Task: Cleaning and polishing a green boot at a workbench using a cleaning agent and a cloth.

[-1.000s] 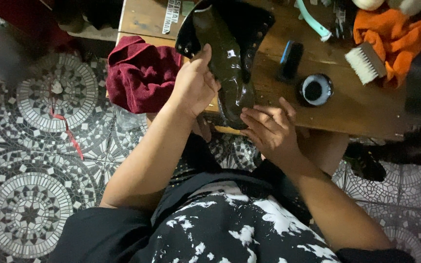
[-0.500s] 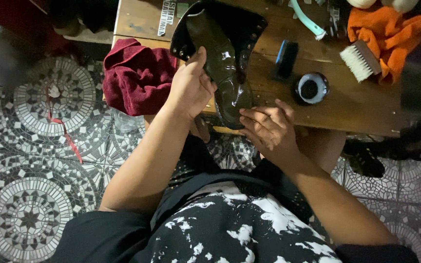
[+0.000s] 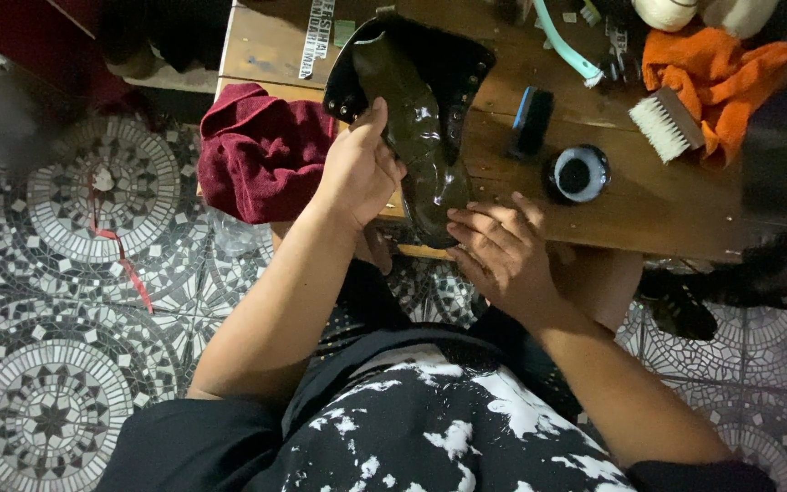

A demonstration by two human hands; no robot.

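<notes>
While the left hand point(image 3: 357, 173) grips the boot point(image 3: 416, 137), maroon towel point(image 3: 261, 150) and polish tin point(image 3: 576, 173) flank it.

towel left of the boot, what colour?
Dark red, maroon: the towel lies bunched at the table edge, beside the left hand. Head view shows it.

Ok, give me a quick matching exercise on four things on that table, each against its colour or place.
Things:
1. boot
2. folded towel
3. open tin of polish
4. white-bristled brush

Descriptions:
A. dark red, at the table's left edge
B. lies against the orange cloth
C. glossy dark green, held by the left hand, right hand at its toe
D. round, black inside, right of the boot

Pairs: 1-C, 2-A, 3-D, 4-B
</notes>
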